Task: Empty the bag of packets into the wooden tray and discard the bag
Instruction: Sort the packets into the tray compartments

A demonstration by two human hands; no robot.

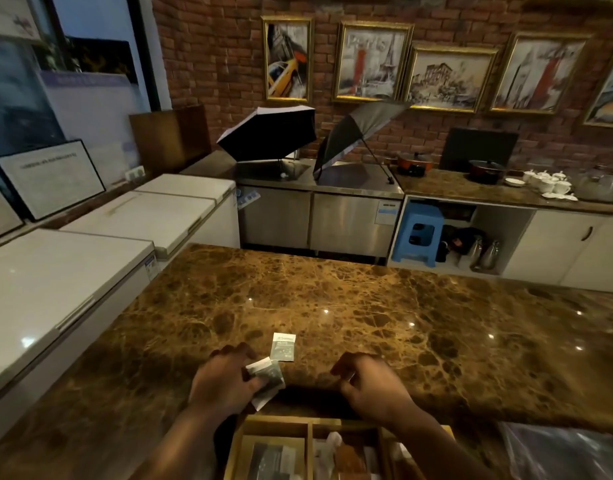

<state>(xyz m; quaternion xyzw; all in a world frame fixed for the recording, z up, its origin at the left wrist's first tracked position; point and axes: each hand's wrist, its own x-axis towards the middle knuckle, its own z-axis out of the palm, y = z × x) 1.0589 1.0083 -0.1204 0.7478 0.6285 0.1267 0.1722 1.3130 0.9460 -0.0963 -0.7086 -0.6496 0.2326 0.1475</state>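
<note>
My left hand (225, 379) grips a few small white-and-grey packets (268, 377) just above the brown marble counter. One more packet (283, 347) lies flat on the counter just beyond them. My right hand (367, 384) hovers to the right with its fingers curled, and nothing shows in it. A wooden tray (310, 441) with dividers sits at the near edge below both hands, with packets in its compartments. A clear plastic bag (568, 452) lies at the bottom right of the counter.
The marble counter (367, 306) stretches far ahead and to the right. White chest freezers (73, 271) stand along the left. Behind are steel cabinets with two open umbrellas (270, 133), a blue stool (417, 233), pots and white cups.
</note>
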